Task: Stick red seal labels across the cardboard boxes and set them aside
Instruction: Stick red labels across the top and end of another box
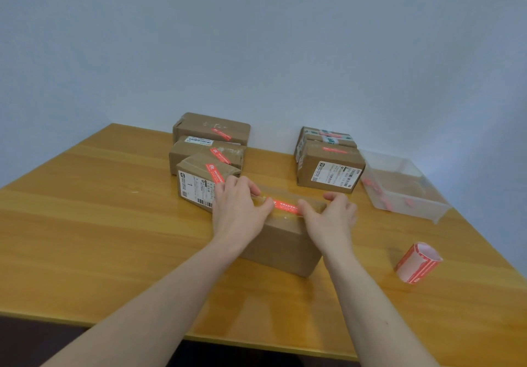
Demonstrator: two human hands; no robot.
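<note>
Six cardboard boxes on the worktop by my count. Three sit in a tight cluster at the back left, each with a red label stuck slantwise across its top: the far one, the middle one and the nearest one, which shows a white shipping slip on its side. Two more stand back right, a taped box behind and a labelled box in front of it. The sixth box is right in front of me, long axis running left to right, slightly angled. One red seal label lies along its top, lengthwise. My left hand presses the label's left end with flat fingers and thumb; my right hand presses the right end, fingers spread and relaxed, gripping nothing. One roll of red labels lies near right. One clear plastic tub far right holds small red scraps.
</note>
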